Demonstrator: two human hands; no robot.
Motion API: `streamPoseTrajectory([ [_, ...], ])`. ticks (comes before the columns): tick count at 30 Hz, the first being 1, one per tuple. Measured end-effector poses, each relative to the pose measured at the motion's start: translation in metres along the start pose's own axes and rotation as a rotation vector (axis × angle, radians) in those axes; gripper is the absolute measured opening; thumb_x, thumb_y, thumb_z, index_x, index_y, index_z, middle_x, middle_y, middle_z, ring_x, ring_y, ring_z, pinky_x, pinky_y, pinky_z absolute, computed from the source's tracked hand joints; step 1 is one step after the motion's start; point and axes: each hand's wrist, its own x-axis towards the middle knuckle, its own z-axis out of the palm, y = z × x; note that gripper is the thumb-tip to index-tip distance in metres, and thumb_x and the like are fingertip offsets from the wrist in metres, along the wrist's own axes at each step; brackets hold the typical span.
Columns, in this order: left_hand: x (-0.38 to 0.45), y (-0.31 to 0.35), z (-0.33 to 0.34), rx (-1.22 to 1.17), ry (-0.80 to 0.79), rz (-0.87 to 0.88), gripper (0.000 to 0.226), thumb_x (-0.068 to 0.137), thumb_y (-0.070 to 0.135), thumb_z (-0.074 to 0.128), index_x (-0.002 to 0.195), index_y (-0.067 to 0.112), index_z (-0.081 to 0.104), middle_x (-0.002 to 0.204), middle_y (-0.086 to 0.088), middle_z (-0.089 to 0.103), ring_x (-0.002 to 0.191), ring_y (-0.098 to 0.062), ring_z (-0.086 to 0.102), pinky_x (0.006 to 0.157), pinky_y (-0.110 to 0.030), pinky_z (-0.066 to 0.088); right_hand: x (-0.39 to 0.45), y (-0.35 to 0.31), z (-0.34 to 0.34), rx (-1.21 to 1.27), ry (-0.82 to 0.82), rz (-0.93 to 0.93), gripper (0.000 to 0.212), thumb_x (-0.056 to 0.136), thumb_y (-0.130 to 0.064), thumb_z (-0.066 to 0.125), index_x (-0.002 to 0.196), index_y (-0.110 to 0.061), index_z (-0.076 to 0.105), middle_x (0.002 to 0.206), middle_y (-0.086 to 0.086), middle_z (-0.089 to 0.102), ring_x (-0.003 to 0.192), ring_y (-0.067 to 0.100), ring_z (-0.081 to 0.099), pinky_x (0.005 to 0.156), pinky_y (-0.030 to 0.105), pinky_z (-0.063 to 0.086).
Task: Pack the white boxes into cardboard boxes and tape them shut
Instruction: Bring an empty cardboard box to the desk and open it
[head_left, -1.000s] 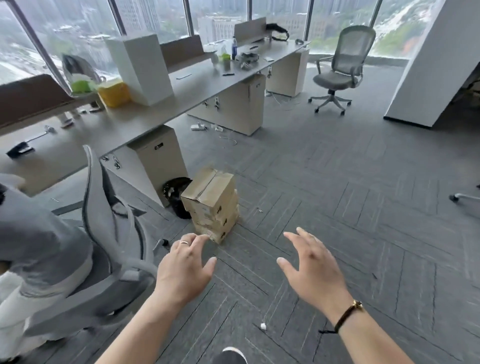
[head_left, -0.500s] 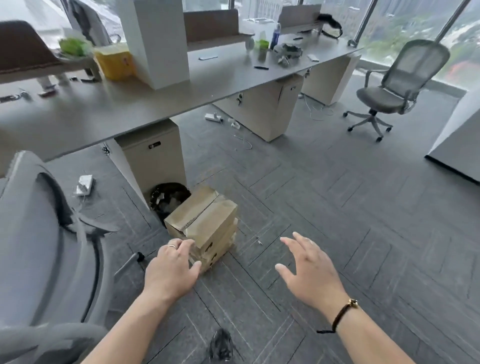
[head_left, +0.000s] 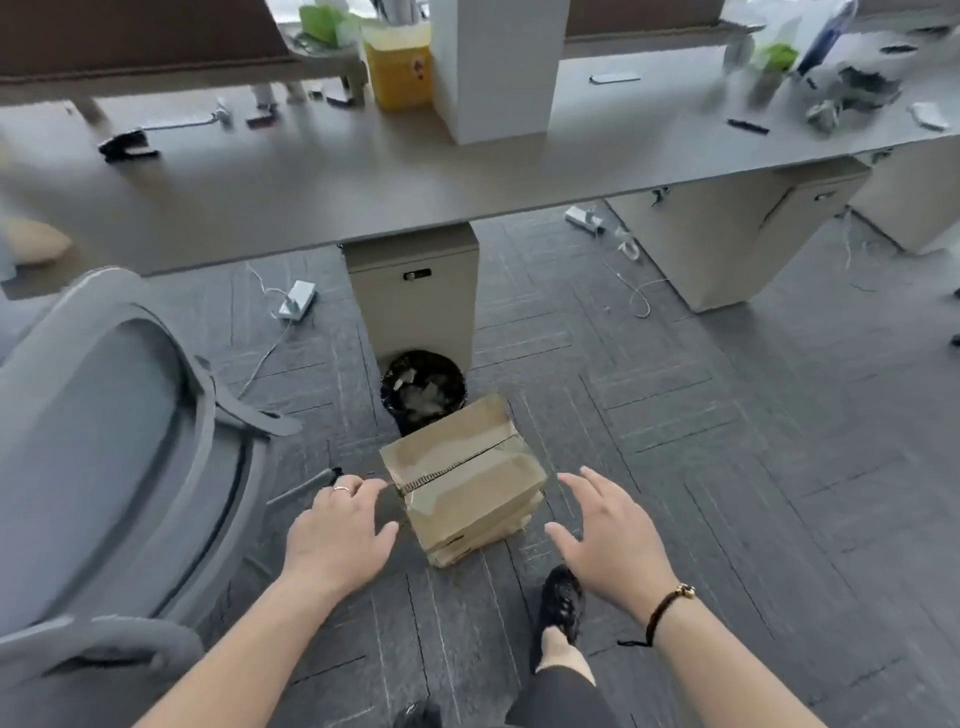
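Stack of taped cardboard boxes (head_left: 464, 483) sitting on the grey carpet, right in front of a black bin (head_left: 423, 389) by the desk pedestal (head_left: 415, 296). Left hand (head_left: 337, 535) and right hand (head_left: 608, 540) are out on either side of the stack, fingers spread, not touching it. Grey office chair (head_left: 114, 447) off to the left, white box (head_left: 498, 67) and yellow container (head_left: 397, 67) up on the desk (head_left: 363, 176).

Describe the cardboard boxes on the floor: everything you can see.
The cardboard boxes are plain brown and stacked on the grey carpet, just in front of a black bin. The top one is shut, with glossy clear tape over its centre seam. The lower ones are mostly hidden. Both hands, left and right, flank the stack, open, not touching.
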Motion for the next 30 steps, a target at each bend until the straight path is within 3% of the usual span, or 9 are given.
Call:
streamPoseTrajectory([
  [7, 0.063, 0.044, 0.037, -0.158, -0.13, -0.328, 0.054, 0.097, 0.05, 0.05, 0.147, 0.034, 0.04, 0.151, 0.003, 0.041, 0.129, -0.019, 0.049, 0.089, -0.039, 0.051, 0.132, 0.056, -0.006, -0.063, -0.217, -0.132, 0.065, 0.098, -0.048, 0.053, 0.155, -0.026, 0.03, 0.157, -0.005, 0.038, 0.145, 0.017, 0.035, 0.116, 0.036, 0.035],
  [13, 0.133, 0.052, 0.098, -0.352, -0.26, -0.556, 0.06, 0.096, 0.05, 0.053, 0.15, 0.029, 0.037, 0.151, -0.004, 0.041, 0.12, -0.026, 0.057, 0.09, -0.043, 0.05, 0.229, 0.08, 0.035, -0.028, -0.363, -0.087, 0.065, 0.097, -0.044, 0.057, 0.154, -0.028, 0.03, 0.157, -0.002, 0.04, 0.138, 0.024, 0.045, 0.108, 0.044, 0.044],
  [18, 0.186, 0.036, 0.16, -0.311, -0.305, -0.594, 0.066, 0.096, 0.047, 0.055, 0.153, 0.021, 0.033, 0.154, -0.009, 0.037, 0.128, -0.033, 0.051, 0.092, -0.047, 0.049, 0.297, 0.087, 0.099, -0.05, -0.461, -0.035, 0.07, 0.095, -0.041, 0.057, 0.155, -0.025, 0.027, 0.154, 0.005, 0.042, 0.134, 0.03, 0.049, 0.105, 0.048, 0.047],
  [23, 0.226, 0.01, 0.228, -0.458, -0.341, -0.733, 0.079, 0.095, 0.045, 0.06, 0.156, 0.011, 0.023, 0.156, -0.016, 0.034, 0.135, -0.037, 0.045, 0.1, -0.048, 0.044, 0.35, 0.093, 0.169, -0.015, -0.527, 0.037, 0.076, 0.093, -0.039, 0.059, 0.157, -0.023, 0.02, 0.15, 0.012, 0.045, 0.129, 0.033, 0.052, 0.105, 0.048, 0.047],
  [28, 0.251, -0.001, 0.274, -0.578, -0.371, -0.764, 0.088, 0.092, 0.044, 0.063, 0.157, 0.009, 0.015, 0.151, -0.015, 0.041, 0.127, -0.035, 0.052, 0.096, -0.044, 0.049, 0.385, 0.097, 0.223, 0.049, -0.513, 0.105, 0.09, 0.091, -0.036, 0.065, 0.159, -0.019, 0.009, 0.149, 0.015, 0.045, 0.125, 0.035, 0.054, 0.103, 0.048, 0.049],
  [30, 0.26, 0.0, 0.286, -0.666, -0.345, -0.784, 0.085, 0.093, 0.033, 0.065, 0.156, 0.007, 0.014, 0.142, -0.015, 0.048, 0.117, -0.034, 0.055, 0.085, -0.039, 0.049, 0.391, 0.097, 0.236, 0.126, -0.497, 0.162, 0.092, 0.09, -0.033, 0.068, 0.159, -0.019, 0.009, 0.141, 0.011, 0.051, 0.112, 0.031, 0.058, 0.096, 0.045, 0.052],
])
